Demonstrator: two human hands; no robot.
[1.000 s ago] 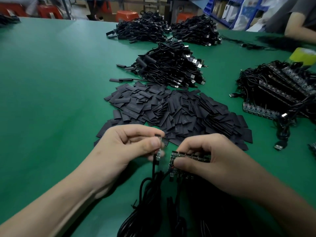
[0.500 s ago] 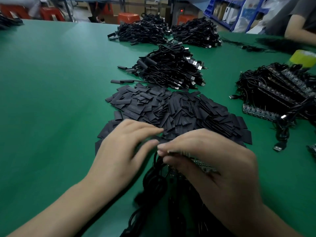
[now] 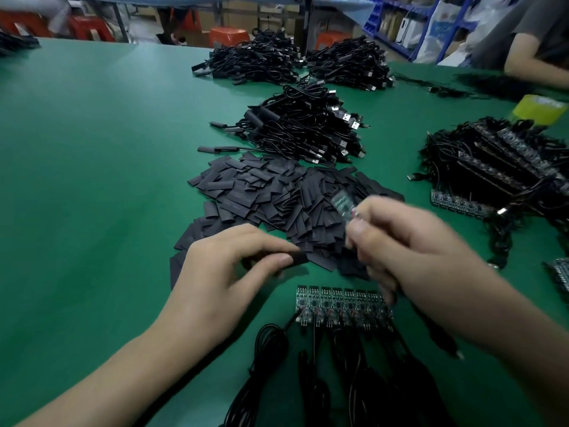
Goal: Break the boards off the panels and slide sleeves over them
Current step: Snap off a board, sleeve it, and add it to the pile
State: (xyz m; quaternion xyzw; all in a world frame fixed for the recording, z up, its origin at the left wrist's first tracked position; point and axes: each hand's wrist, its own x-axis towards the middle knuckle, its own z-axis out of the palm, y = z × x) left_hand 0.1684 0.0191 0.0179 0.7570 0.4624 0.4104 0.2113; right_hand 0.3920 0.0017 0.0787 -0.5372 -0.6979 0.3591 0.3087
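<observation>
My left hand (image 3: 228, 266) pinches a flat black sleeve (image 3: 297, 258) between thumb and fingers at the near edge of the sleeve pile (image 3: 277, 208). My right hand (image 3: 409, 251) holds a single small green board (image 3: 343, 203) up above the pile, blurred by motion. A panel of several joined boards (image 3: 341, 303) lies flat on the green table (image 3: 92, 180) just below both hands. Black cables (image 3: 323, 380) run from the panel toward me.
Heaps of finished black USB cables (image 3: 308, 127) lie behind the sleeve pile, with more at the back (image 3: 295, 63). A stack of wired panels (image 3: 498, 171) sits at the right beside a yellow tape roll (image 3: 538, 107). Another person's arm (image 3: 535, 66) rests at the far right.
The panel left my right hand and now lies on the table. My right hand has lifted one separated board. My left hand has picked a sleeve from the pile.
</observation>
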